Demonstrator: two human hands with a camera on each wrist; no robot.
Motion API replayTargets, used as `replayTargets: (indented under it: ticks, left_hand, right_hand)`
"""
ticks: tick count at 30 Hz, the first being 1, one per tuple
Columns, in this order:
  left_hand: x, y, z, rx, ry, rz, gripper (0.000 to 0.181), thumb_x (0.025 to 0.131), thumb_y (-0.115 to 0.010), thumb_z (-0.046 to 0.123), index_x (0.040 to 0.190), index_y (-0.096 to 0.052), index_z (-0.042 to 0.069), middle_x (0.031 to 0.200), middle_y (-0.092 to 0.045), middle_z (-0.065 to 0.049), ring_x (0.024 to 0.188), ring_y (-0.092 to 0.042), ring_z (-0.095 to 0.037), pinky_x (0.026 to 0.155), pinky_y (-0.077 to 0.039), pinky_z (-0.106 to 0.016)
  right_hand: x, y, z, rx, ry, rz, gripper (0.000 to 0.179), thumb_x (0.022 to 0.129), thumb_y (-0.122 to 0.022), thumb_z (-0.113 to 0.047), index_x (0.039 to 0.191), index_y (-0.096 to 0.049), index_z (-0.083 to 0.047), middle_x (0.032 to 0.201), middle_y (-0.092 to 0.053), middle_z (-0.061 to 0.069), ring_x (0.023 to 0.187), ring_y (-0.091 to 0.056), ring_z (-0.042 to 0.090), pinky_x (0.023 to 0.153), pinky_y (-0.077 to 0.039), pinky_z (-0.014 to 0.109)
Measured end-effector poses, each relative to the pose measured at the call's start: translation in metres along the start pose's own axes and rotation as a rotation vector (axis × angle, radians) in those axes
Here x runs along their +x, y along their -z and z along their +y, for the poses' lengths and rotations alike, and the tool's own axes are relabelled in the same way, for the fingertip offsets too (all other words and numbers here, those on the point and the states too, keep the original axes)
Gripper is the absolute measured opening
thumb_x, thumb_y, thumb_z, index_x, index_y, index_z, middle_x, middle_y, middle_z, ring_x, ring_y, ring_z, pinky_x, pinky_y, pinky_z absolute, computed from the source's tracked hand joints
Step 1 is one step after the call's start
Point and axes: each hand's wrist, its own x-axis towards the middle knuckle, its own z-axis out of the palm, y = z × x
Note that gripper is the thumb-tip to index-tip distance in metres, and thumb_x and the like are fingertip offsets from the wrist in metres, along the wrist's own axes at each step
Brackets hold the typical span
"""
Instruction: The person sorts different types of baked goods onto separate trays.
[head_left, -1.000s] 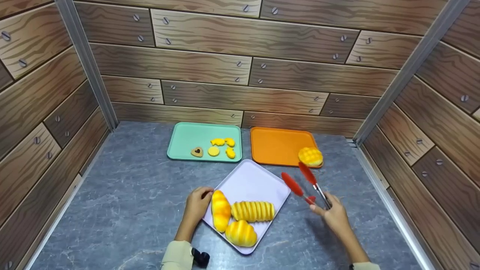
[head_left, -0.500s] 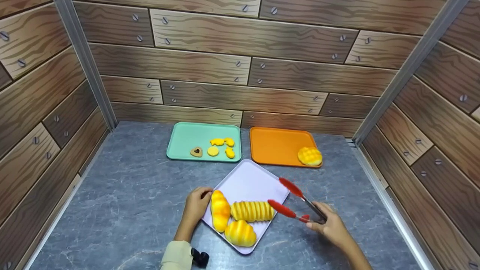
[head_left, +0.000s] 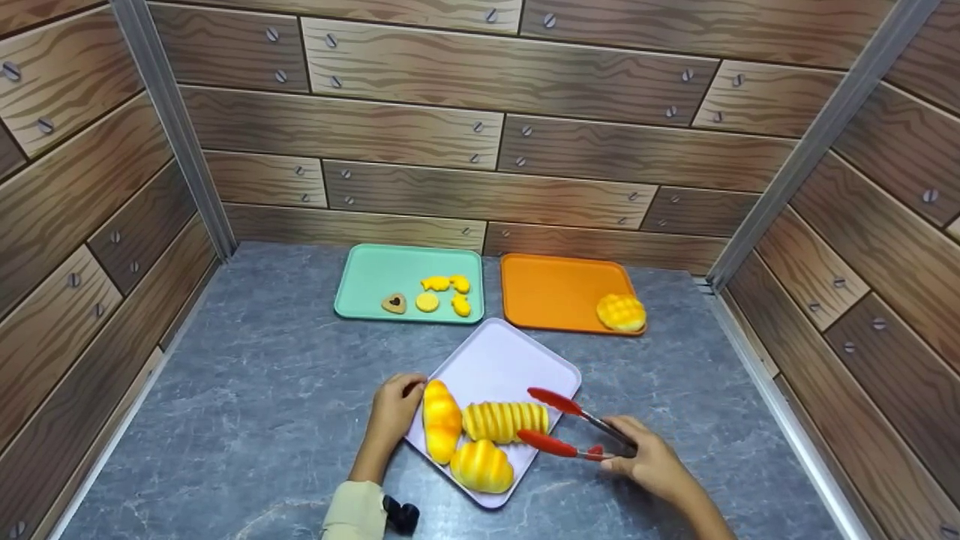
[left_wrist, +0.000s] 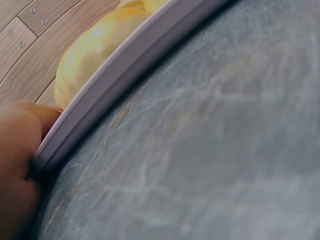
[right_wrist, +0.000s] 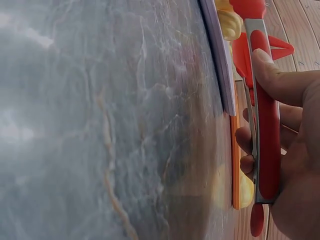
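Ridged bread [head_left: 496, 422], probably light and soft, is best pinched mid-length; tongs [head_left: 571, 407] are gripped by the right hand [head_left: 646, 459], the tray [head_left: 499, 360] by the left hand [head_left: 393, 405].

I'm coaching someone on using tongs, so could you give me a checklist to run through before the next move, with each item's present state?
1. Right hand grips the tongs: ok.
2. Left hand holds the lavender tray at its rim: ok.
3. Tongs open around the ridged roll's right end: ok, as seen from the head view.
4. Tongs touching that roll: cannot tell.
5. Roll secured for a likely lift: not ok, tongs not yet closed.
6. Room on the orange tray, if wanted: ok.
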Motion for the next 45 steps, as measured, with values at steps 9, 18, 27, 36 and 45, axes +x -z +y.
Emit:
replayTargets:
  ticks: [9,18,27,36,45]
  left_hand:
    - [0.0,0.0,0.0,-0.004,-0.027,0.006,0.016,0.096,-0.066,0.012,0.106,-0.077,0.009,0.102,-0.073,-0.005,0.099,-0.067,-0.023,0.091,-0.054,-0.044]
    - [0.0,-0.001,-0.001,-0.015,-0.033,0.013,0.016,0.097,-0.065,0.011,0.106,-0.077,0.008,0.103,-0.073,-0.007,0.101,-0.067,-0.024,0.093,-0.053,-0.044]
    - [0.0,-0.001,-0.001,-0.01,-0.034,0.011,0.016,0.097,-0.065,0.011,0.106,-0.077,0.008,0.104,-0.073,-0.007,0.101,-0.067,-0.024,0.092,-0.053,-0.044]
    - [0.0,-0.001,-0.002,-0.015,-0.045,0.01,0.016,0.096,-0.065,0.01,0.106,-0.077,0.008,0.101,-0.073,-0.007,0.098,-0.067,-0.024,0.091,-0.053,-0.044]
    - [-0.001,0.0,0.0,-0.01,-0.046,0.013,0.015,0.097,-0.065,0.01,0.105,-0.077,0.008,0.103,-0.073,-0.007,0.101,-0.067,-0.025,0.092,-0.053,-0.045]
  right_hand:
    - [0.0,-0.002,-0.002,-0.043,0.052,0.009,0.067,0.073,-0.087,-0.034,0.133,-0.065,-0.013,0.128,-0.065,-0.005,0.12,-0.059,0.02,0.103,-0.047,0.043]
    - [-0.001,-0.002,0.0,-0.036,0.077,0.037,0.061,0.075,-0.086,-0.035,0.129,-0.068,-0.014,0.124,-0.066,-0.008,0.116,-0.061,0.015,0.1,-0.049,0.036]
    - [0.0,0.0,0.001,-0.002,0.057,0.027,0.059,0.076,-0.085,-0.038,0.129,-0.069,-0.018,0.123,-0.066,-0.012,0.115,-0.061,0.011,0.099,-0.049,0.032]
    - [0.001,0.003,0.002,0.083,-0.023,0.046,0.061,0.077,-0.086,-0.035,0.131,-0.067,-0.014,0.124,-0.066,-0.004,0.113,-0.059,0.014,0.097,-0.047,0.027]
    - [0.011,0.003,0.004,0.19,-0.039,0.186,0.059,0.075,-0.088,-0.017,0.13,-0.067,-0.007,0.123,-0.067,0.001,0.108,-0.058,0.013,0.092,-0.044,0.019]
